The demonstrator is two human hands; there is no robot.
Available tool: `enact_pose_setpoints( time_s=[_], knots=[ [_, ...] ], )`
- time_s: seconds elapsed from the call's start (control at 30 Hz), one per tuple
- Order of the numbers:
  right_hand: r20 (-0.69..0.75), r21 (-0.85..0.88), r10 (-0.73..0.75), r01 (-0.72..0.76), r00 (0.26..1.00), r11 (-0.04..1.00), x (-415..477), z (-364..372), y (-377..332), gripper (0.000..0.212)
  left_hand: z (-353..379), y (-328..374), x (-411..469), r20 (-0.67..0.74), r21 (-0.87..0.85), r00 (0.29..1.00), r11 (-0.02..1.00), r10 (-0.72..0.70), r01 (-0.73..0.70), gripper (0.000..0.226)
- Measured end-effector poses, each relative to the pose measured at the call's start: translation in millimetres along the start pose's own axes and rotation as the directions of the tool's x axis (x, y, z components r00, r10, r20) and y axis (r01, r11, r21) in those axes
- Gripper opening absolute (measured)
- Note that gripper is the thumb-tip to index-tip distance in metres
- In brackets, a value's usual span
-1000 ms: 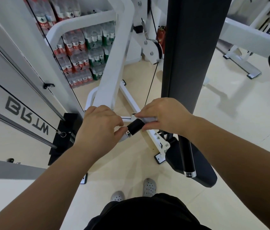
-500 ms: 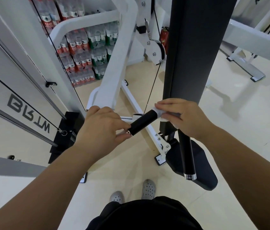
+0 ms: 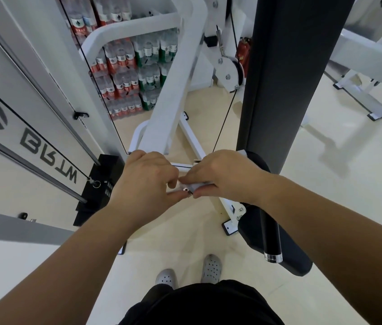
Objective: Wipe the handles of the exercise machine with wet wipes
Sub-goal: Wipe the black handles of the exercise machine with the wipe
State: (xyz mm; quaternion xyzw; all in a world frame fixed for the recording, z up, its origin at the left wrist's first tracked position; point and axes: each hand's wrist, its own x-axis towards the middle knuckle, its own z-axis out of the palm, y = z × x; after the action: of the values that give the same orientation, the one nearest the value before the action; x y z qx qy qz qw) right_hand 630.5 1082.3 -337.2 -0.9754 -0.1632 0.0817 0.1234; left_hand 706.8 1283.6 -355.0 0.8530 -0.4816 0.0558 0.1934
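My right hand [image 3: 227,174] is wrapped around the near handle of the machine with a white wet wipe [image 3: 197,185] between palm and grip. The wipe covers almost all of the black grip; only the handle's metal end cap [image 3: 186,190] shows, right by my left fingertips. My left hand [image 3: 145,181] pinches that near end of the handle and holds it steady. A second black handle [image 3: 271,235] with a chrome end hangs down at the right, below my right forearm, untouched.
The white machine frame [image 3: 173,90] and a thick black upright pad [image 3: 286,73] rise ahead. A weight stack with cable [image 3: 100,181] stands at the left. Packs of bottled water [image 3: 136,73] are stacked behind. A black seat [image 3: 288,254] lies low right, my grey shoes [image 3: 211,268] below.
My right hand has slid with the wipe from the far end of the grip back toward my left hand, covering the black grip that showed half a second ago. My left hand stays put.
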Motion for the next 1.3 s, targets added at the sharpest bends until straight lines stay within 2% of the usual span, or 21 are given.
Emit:
enact_pose_setpoints(
  time_s=[0.07, 0.13, 0.23, 0.3, 0.4, 0.47, 0.53, 0.6, 0.7, 0.8, 0.9, 0.97, 1.07, 1.17, 1.23, 1.3],
  knots=[
    [-0.054, 0.035, 0.043, -0.041, 0.998, 0.999, -14.0, -5.1, 12.0, 0.037, -0.5, -0.5, 0.1, 0.008, -0.005, 1.0, 1.0, -0.013, 0.013, 0.038],
    [-0.116, 0.103, 0.157, -0.145, 0.981, 0.984, -32.3, -10.9, 25.9, 0.041, -0.4, -0.9, -0.1, 0.018, -0.013, 1.0, 1.0, -0.025, 0.025, 0.037],
    [-0.199, 0.304, 0.391, -0.323, 0.899, 0.896, -62.9, -12.5, 41.1, 0.043, 0.3, -0.4, -1.3, 0.028, -0.01, 0.999, 0.999, -0.031, 0.031, 0.037],
    [-0.267, 0.343, 0.458, -0.361, 0.848, 0.867, -73.5, -4.4, 40.4, 0.043, 1.3, -1.0, -2.1, 0.019, -0.003, 0.999, 0.999, -0.032, 0.032, 0.037],
    [-0.33, 0.333, 0.45, -0.344, 0.83, 0.878, -73.8, 5.7, 34.9, 0.043, 2.0, -1.7, -1.7, 0.011, 0.016, 1.0, 1.0, -0.019, 0.019, 0.036],
    [-0.319, 0.283, 0.424, -0.342, 0.847, 0.896, -68.4, 0.2, 33.7, 0.044, 1.8, -1.4, -0.7, 0.014, 0.017, 1.0, 1.0, -0.014, 0.013, 0.036],
    [-0.25, 0.168, 0.356, -0.322, 0.901, 0.932, -58.3, -10.8, 33.3, 0.044, 1.3, -0.7, 0.0, 0.026, 0.018, 1.0, 1.0, -0.013, 0.013, 0.036],
    [-0.115, 0.056, 0.273, -0.268, 0.955, 0.962, -39.0, -19.1, 27.2, 0.044, 1.4, -0.2, 0.3, 0.031, 0.021, 0.999, 1.0, -0.011, 0.01, 0.037],
    [0.054, -0.013, 0.142, -0.142, 0.988, 0.99, -4.5, -13.5, 5.7, 0.047, 1.6, -0.2, 0.9, 0.022, 0.019, 1.0, 1.0, -0.004, 0.003, 0.038],
    [-0.008, -0.018, 0.068, -0.068, 0.998, 0.998, 8.0, 1.9, -5.9, 0.035, 1.1, -1.3, 0.7, 0.013, 0.013, 1.0, 1.0, 0.003, -0.003, 0.039],
    [-0.121, -0.059, 0.023, -0.03, 0.992, 0.998, -3.2, 8.6, 1.7, 0.037, 0.8, 0.3, -0.2, 0.013, 0.016, 1.0, 1.0, 0.003, -0.004, 0.037],
    [-0.185, -0.052, 0.058, -0.069, 0.981, 0.996, -15.2, 8.7, 12.6, 0.041, 0.5, 1.8, 0.3, 0.025, 0.023, 1.0, 1.0, -0.005, 0.004, 0.036],
    [-0.245, 0.089, 0.208, -0.191, 0.947, 0.977, -38.0, 3.6, 30.5, 0.042, -1.5, 4.4, 1.3, 0.041, 0.042, 0.999, 0.999, -0.023, 0.022, 0.036],
    [-0.232, 0.441, 0.399, -0.27, 0.887, 0.856, -60.5, 5.0, 44.1, 0.043, -4.4, 8.5, 1.9, 0.064, 0.063, 0.996, 0.997, -0.057, 0.053, 0.042],
    [-0.238, 0.572, 0.476, -0.273, 0.847, 0.773, -70.4, 12.5, 42.3, 0.045, -6.0, 11.5, 2.5, 0.097, 0.09, 0.991, 0.993, -0.088, 0.08, 0.047],
    [-0.301, 0.61, 0.504, -0.242, 0.81, 0.754, -77.0, 22.9, 34.6, 0.048, -6.3, 17.2, 2.8, 0.114, 0.115, 0.986, 0.988, -0.118, 0.105, 0.047]
  ],
)
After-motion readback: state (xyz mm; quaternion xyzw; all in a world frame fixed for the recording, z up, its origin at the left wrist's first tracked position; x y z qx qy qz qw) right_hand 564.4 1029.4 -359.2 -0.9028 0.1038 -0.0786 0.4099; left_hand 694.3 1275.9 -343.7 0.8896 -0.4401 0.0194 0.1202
